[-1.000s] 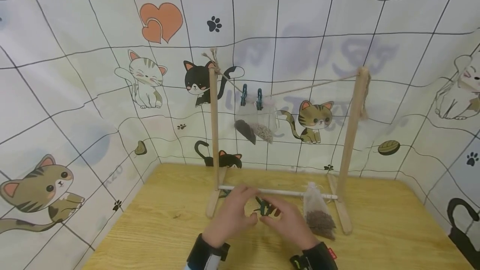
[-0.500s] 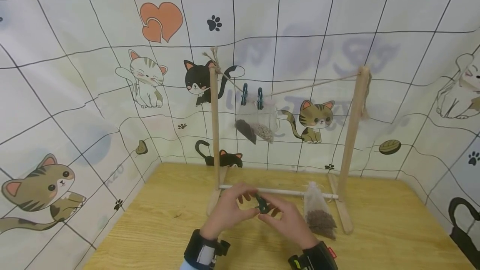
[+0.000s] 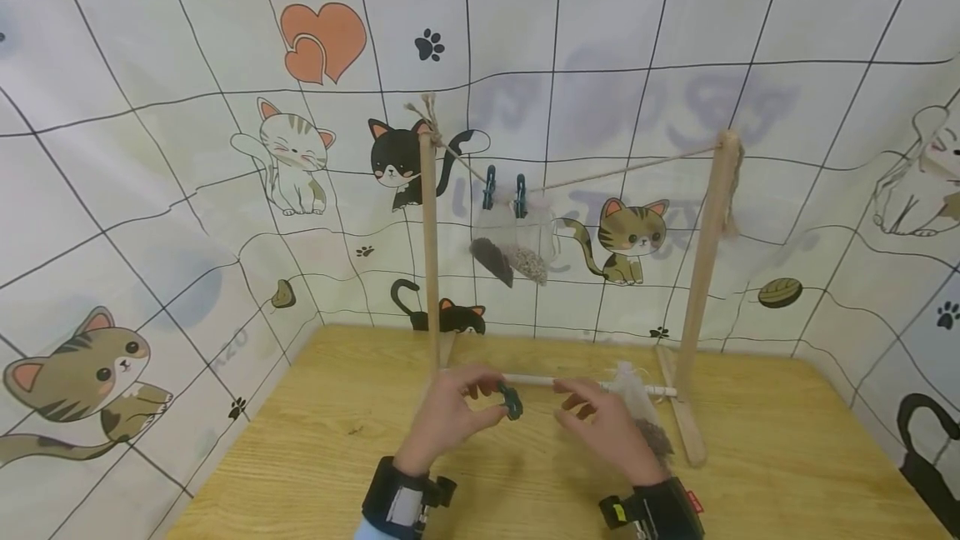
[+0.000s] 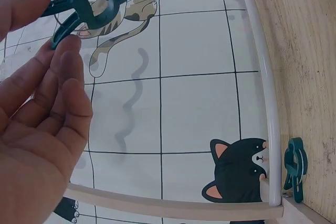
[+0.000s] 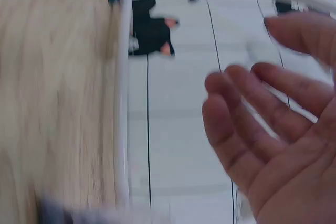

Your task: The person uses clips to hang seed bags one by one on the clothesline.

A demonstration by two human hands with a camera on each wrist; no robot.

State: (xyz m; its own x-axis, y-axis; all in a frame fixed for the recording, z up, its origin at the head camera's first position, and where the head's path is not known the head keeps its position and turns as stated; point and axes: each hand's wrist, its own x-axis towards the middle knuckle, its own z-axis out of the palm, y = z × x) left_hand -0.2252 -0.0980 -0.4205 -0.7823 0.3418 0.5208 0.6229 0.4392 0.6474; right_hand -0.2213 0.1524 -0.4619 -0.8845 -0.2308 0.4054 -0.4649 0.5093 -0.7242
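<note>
My left hand (image 3: 452,411) pinches a dark green clothespin (image 4: 94,3) by its handles, between thumb and fingers, above the table. To its right my right hand (image 3: 603,423) holds nothing, its fingers loosely bent and apart from the clothespin. It partly covers a sheer drawstring bag (image 3: 636,394) with brown contents, by the right foot of the wooden stand. Two similar bags, one with dark filling (image 3: 492,262) and one with pale speckled filling (image 3: 529,265), hang from the twine (image 3: 622,169) by two green clothespins (image 3: 521,196).
The stand has a left post (image 3: 430,257), a right post (image 3: 705,265) and a white crossbar (image 4: 265,77) low down. Another green clothespin (image 4: 295,169) lies on the wooden table (image 3: 300,440) by the left foot. A cat-print cloth (image 3: 585,23) surrounds the table.
My right hand has let go of the clothespin and moved right, in front of the bag on the table. The clothespin stays in my left hand, shifted slightly left.
</note>
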